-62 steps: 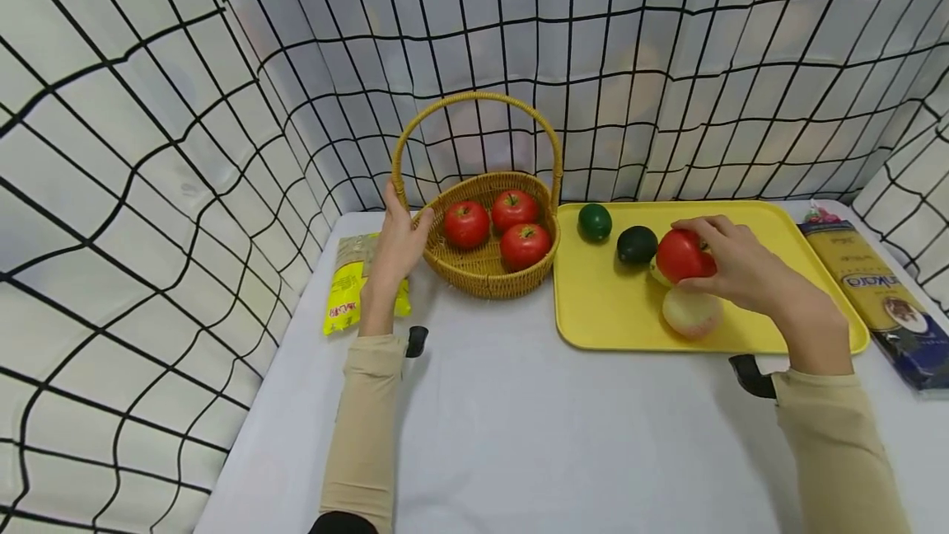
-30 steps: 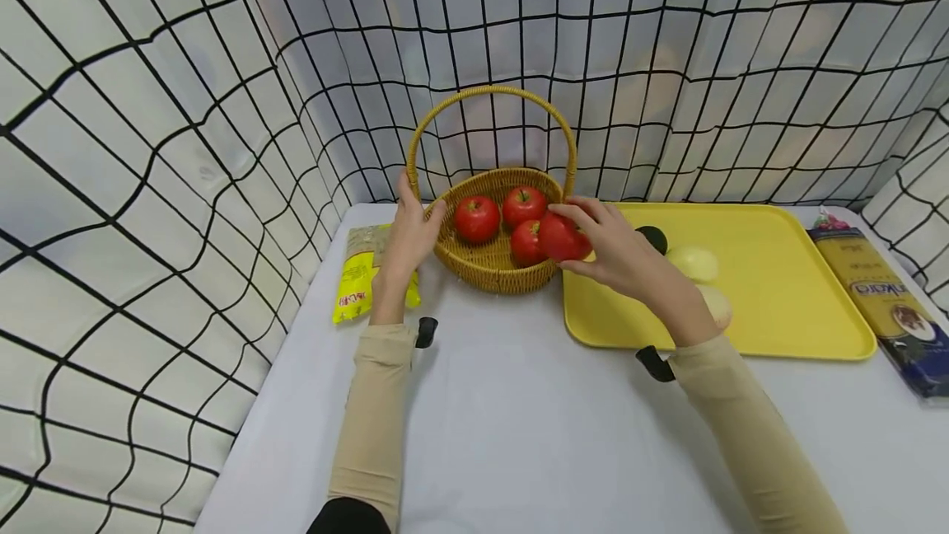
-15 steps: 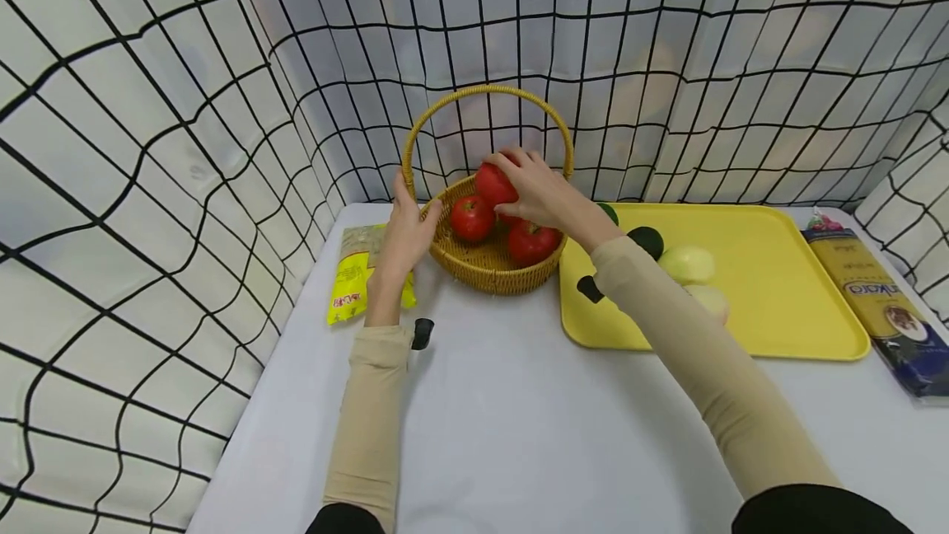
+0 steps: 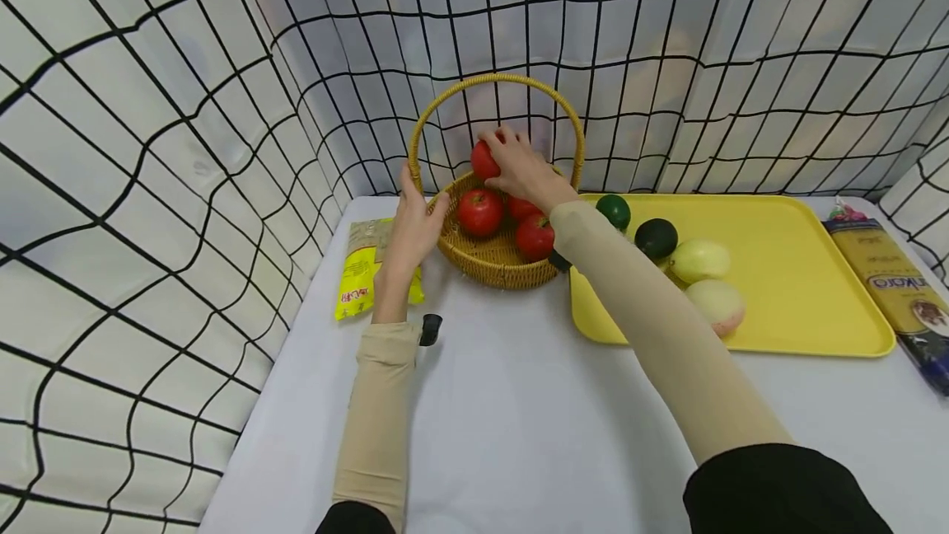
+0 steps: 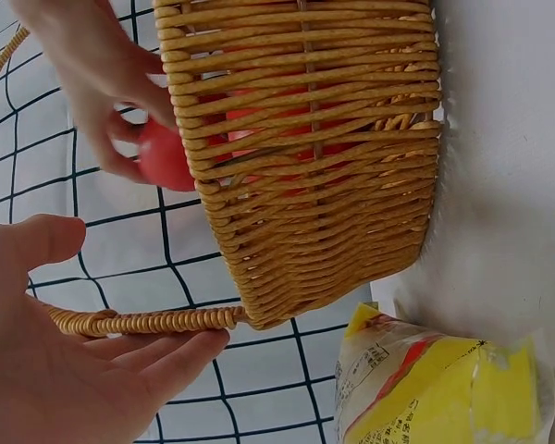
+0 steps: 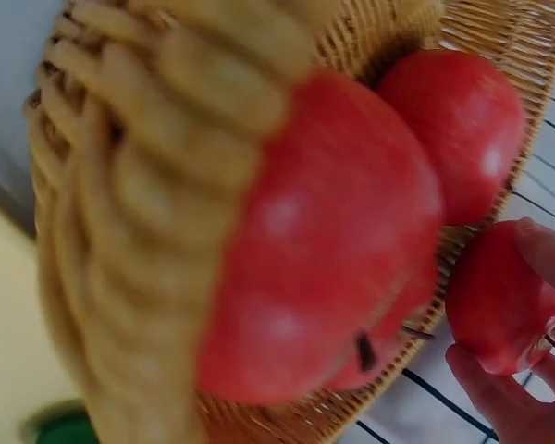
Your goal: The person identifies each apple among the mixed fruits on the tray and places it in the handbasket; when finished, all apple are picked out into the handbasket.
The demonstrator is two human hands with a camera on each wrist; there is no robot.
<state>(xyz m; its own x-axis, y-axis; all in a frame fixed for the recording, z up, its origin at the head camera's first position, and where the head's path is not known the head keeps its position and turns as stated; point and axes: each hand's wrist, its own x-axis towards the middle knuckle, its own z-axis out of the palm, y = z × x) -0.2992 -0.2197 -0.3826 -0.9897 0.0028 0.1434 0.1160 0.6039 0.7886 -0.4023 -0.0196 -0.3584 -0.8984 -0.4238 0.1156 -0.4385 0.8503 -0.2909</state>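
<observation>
A wicker basket (image 4: pixel 498 273) with a tall hooped handle (image 4: pixel 497 79) stands at the back of the table with red apples (image 4: pixel 479 213) in it. My right hand (image 4: pixel 521 167) grips another red apple (image 6: pixel 504 301) by the basket's back rim, under the hoop; in the left wrist view this apple (image 5: pixel 166 155) is partly hidden by the weave. My left hand (image 4: pixel 413 229) rests at the left side of the basket. Its fingers (image 5: pixel 180 365) are nearly straight behind the foot of the handle, and the thumb stands apart.
A yellow tray (image 4: pixel 808 270) on the right bears a green fruit (image 4: pixel 613 211), a blackish one (image 4: pixel 656 238), a pale yellow-green one (image 4: pixel 700 260) and a peach (image 4: pixel 715 305). Packets lie left (image 4: pixel 359 278) and far right (image 4: pixel 890 278). Black netting (image 4: pixel 630 64) walls the back.
My right hand has lifted an apple from the tray, carried it left over the basket and on to its back rim. My left hand has kept its place at the handle.
</observation>
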